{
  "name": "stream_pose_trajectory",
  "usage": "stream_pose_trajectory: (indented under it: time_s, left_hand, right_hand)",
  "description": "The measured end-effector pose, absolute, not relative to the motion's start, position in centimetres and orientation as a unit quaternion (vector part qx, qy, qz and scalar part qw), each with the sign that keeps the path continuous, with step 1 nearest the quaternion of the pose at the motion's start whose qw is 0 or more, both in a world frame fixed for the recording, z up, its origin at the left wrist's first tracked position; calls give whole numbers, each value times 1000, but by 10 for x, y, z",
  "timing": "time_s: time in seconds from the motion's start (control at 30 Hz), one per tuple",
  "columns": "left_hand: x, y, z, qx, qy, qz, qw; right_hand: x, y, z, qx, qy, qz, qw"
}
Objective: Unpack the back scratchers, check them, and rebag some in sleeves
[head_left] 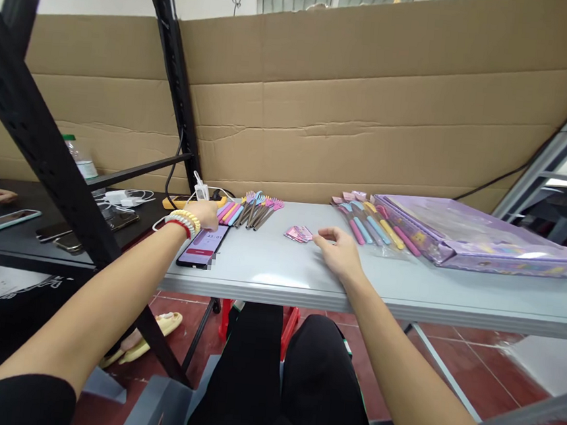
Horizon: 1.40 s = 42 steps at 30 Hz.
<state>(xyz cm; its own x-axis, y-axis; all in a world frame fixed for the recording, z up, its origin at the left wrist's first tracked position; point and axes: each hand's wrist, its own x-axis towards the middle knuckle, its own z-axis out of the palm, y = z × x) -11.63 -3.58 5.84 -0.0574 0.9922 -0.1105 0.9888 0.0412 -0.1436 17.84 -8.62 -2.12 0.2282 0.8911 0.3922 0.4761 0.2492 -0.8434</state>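
While the right hand [342,254] sits right of centre frame, fingers [330,232] loosely bent, nothing visibly gripped, beside the small cards [299,234], a careless sweep could scatter them; the left hand [206,215], grip hidden from me, could nudge the phone [204,246], left of centre.

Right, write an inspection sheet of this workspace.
Surface: glossy, pale grey tabletop; glare near front edge.
Work items: small flat pink printed cards; slim dark sticks with colourful forked ends; smooth multicoloured handles.
Clutter: black-edged rectangular smartphone, screen lit; flat purple printed box.
Hands: bare left hand by the handles, grip hidden; bare right hand at the cards, contact unclear.
Cables: thin white cable behind the left hand; thin black cable far right.
Surroundings: brown corrugated cardboard wall; black perforated metal post.
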Motion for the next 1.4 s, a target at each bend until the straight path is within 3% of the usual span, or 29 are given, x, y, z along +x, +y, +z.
stream_pose_trajectory:
  time_s: [0.23,0.4,0.57,0.9,1.2,1.4]
  left_hand:
    - [-125,-23,74,-650,-759,-8,23]
    - [-133,-24,72,-654,-753,74,-21]
    - [-127,-20,63,-656,-744,122,1]
    - [-130,-5,59,-675,-728,123,-8]
    - [-81,32,93,-687,-726,25,17]
    - [-59,75,75,-681,-732,3,12]
  right_hand:
    - [181,-88,-23,-573,-587,197,536]
    - [179,-90,-23,-565,-596,193,538]
    - [178,-91,-23,-568,-592,200,535]
    - [180,-89,-27,-557,-593,187,550]
    - [178,-93,-24,-558,-591,180,554]
    - [178,-89,-26,-565,-595,176,544]
